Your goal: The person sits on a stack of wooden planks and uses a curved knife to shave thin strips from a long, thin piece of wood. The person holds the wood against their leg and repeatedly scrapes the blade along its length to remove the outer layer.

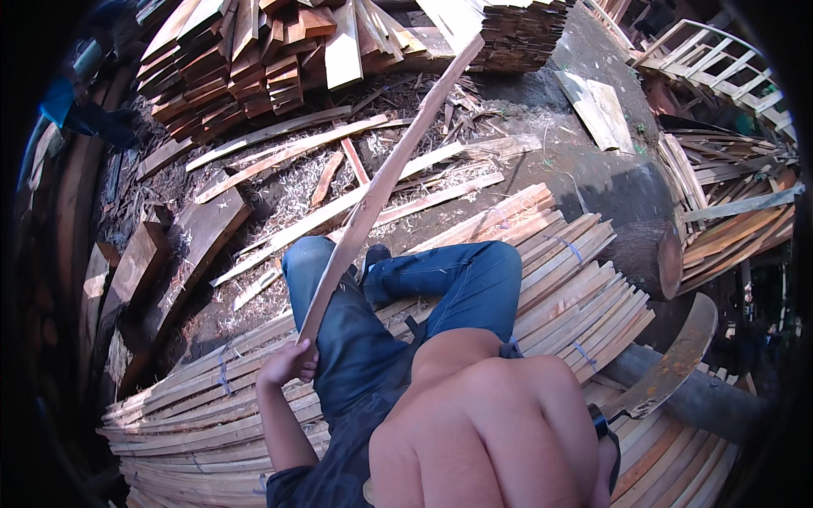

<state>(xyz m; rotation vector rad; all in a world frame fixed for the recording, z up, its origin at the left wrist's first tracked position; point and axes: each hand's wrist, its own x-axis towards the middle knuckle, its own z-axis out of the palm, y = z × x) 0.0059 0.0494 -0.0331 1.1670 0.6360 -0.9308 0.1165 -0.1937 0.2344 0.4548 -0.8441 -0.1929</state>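
Note:
My left hand (285, 366) is closed round the lower end of a long rough wooden slat (366, 210). The slat slants up and away to the right, past my left knee, with its far end near the stacked boards. Close to the camera, my right hand (500, 423) looms large with its knuckles uppermost. From its right side juts a machete (673, 368), its dark handle gripped in the fist. The wide, curved blade is stained and points up to the right. My right fingertips are hidden.
I sit on bundled wooden strips (584, 309), tied with bluish string. A sawn log (669, 254) lies to the right. Thick dark beams (195, 245) stand at left, stacked boards (254, 72) lie ahead, and loose slats and shavings cover the ground between.

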